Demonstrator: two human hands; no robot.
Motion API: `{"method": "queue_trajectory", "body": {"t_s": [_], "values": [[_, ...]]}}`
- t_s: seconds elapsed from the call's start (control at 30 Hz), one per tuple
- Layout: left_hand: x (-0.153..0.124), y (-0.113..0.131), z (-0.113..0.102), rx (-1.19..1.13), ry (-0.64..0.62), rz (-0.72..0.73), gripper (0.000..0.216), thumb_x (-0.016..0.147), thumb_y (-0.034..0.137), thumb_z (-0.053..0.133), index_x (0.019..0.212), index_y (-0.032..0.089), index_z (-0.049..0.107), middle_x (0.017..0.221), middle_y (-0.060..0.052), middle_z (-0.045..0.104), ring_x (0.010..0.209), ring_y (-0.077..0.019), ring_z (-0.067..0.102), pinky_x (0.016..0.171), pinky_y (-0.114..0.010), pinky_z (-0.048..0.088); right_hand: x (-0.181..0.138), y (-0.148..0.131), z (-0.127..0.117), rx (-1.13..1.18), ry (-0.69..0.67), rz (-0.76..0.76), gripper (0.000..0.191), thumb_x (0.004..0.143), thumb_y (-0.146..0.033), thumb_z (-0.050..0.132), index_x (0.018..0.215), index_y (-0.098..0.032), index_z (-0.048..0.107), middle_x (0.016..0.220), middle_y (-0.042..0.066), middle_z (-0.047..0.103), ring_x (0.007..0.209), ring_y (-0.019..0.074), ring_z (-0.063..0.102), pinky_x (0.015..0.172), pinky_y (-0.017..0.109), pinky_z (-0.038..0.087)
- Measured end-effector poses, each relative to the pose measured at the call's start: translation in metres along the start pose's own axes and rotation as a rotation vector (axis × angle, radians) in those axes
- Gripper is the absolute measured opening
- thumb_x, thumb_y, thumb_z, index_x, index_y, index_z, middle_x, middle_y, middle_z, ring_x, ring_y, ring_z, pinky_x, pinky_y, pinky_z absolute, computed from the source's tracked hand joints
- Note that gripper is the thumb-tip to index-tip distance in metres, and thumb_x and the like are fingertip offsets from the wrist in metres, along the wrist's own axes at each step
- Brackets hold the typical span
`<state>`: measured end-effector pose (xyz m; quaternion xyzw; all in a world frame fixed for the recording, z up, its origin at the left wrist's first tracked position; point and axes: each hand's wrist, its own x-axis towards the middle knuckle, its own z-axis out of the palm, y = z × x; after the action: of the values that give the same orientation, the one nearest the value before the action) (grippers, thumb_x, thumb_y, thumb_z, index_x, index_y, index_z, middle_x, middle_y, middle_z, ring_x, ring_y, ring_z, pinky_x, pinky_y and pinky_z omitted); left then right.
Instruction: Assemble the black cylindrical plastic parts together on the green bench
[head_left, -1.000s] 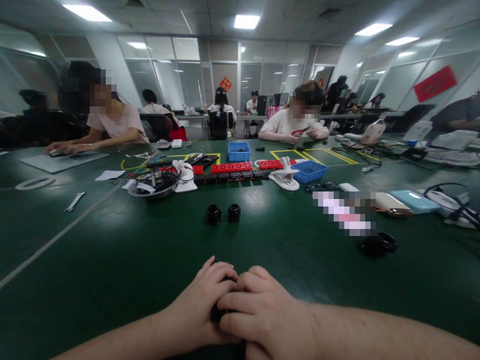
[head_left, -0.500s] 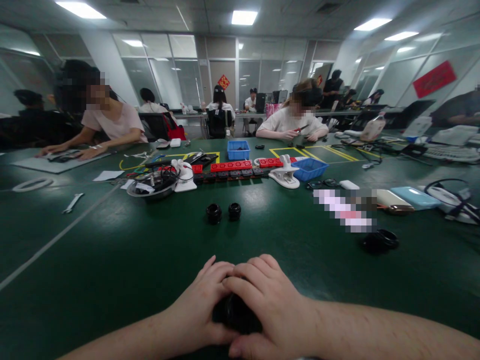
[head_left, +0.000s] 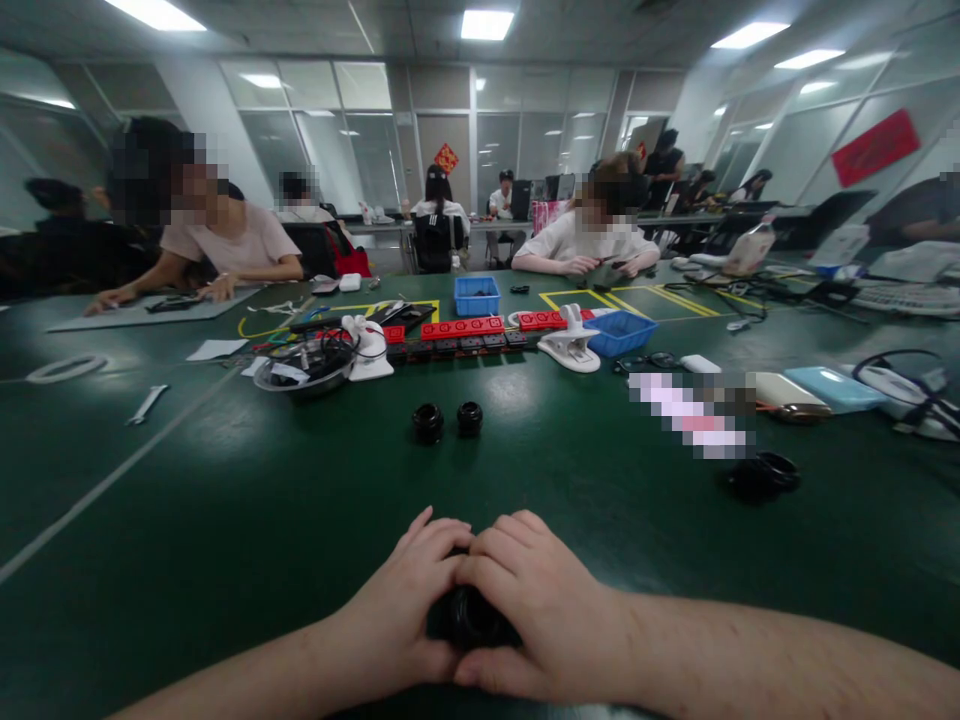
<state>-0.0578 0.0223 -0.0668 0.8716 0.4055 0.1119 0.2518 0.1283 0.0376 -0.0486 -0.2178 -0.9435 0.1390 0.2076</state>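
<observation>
Ring point(head_left: 471, 617), opening up toward camera

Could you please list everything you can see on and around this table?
table: one, dark green, fills the view.
held part: one, black, round, between both hands.
loose parts: two, black, side by side at mid-table.
dark rings: black, to the right; count unclear.
bowl: one, metal, holds cables, left of centre.
red blocks: one row, red, centre back.
baskets: two, blue, behind and right of the red blocks.
clamp: one, white, beside the right basket.
wrench: one, silver, far left.
co-workers: several, seated at the far side.
left hand: bare, cups the held part.
right hand: bare, cups its other side.
</observation>
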Motion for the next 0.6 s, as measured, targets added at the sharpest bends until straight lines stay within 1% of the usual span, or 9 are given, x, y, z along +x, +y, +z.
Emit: {"method": "queue_trajectory", "body": {"t_s": [0.1,0.2,0.27,0.37,0.47,0.6], "values": [[-0.0001,0.0028,-0.0012,0.003,0.003,-0.009,0.058,0.060,0.034,0.071,0.113,0.027,0.050,0.114,-0.004,0.050,0.111,-0.0254,0.044,0.105,-0.052,0.012,0.0021,-0.0001,-0.0027,0.024,-0.050,-0.036,0.039,0.070,-0.039,0.058,0.102,-0.017,0.054,0.096,0.006,0.057,0.083,0.0189,0.047,0.071,0.032,0.034],[0.0005,0.0049,-0.0029,-0.002,0.009,-0.019,0.055,0.060,0.032,0.071,0.111,0.026,0.051,0.114,-0.004,0.050,0.111,-0.0259,0.044,0.105,-0.052,0.012,0.0039,-0.0005,-0.0057,0.043,-0.091,-0.089,0.034,0.068,-0.031,0.055,0.099,-0.017,0.055,0.093,0.004,0.058,0.084,0.0180,0.045,0.070,0.031,0.034],[0.0012,0.0057,-0.0039,-0.012,0.009,-0.028,0.056,0.059,0.034,0.072,0.111,0.026,0.052,0.114,-0.003,0.050,0.110,-0.0264,0.044,0.105,-0.053,0.012,0.0045,-0.0001,-0.0067,0.064,-0.105,-0.136,0.031,0.066,-0.028,0.053,0.095,-0.017,0.057,0.092,0.002,0.059,0.084,0.0170,0.045,0.069,0.030,0.034],[0.0019,0.0062,-0.0046,-0.018,-0.009,-0.026,0.052,0.061,0.042,0.071,0.109,0.028,0.053,0.112,-0.002,0.051,0.110,-0.0267,0.044,0.104,-0.055,0.012,0.0048,0.0006,-0.0068,0.091,-0.103,-0.197,0.027,0.064,-0.025,0.050,0.089,-0.018,0.057,0.094,0.000,0.060,0.083,0.0159,0.044,0.068,0.030,0.034],[0.0018,0.0063,-0.0048,-0.013,-0.011,-0.027,0.048,0.062,0.046,0.070,0.103,0.027,0.056,0.111,-0.002,0.051,0.111,-0.0272,0.044,0.104,-0.056,0.012,0.0045,0.0007,-0.0056,0.090,-0.116,-0.225,0.022,0.066,-0.023,0.047,0.086,-0.019,0.057,0.093,-0.002,0.061,0.082,0.0151,0.044,0.071,0.031,0.033],[0.0011,0.0066,-0.0049,0.006,-0.019,-0.022,0.048,0.064,0.050,0.068,0.103,0.026,0.056,0.112,-0.004,0.051,0.112,-0.0278,0.044,0.103,-0.056,0.014,0.0028,0.0017,-0.0029,0.067,-0.113,-0.261,0.019,0.068,-0.022,0.046,0.083,-0.020,0.056,0.096,-0.004,0.062,0.083,0.0152,0.044,0.073,0.032,0.032]]}}
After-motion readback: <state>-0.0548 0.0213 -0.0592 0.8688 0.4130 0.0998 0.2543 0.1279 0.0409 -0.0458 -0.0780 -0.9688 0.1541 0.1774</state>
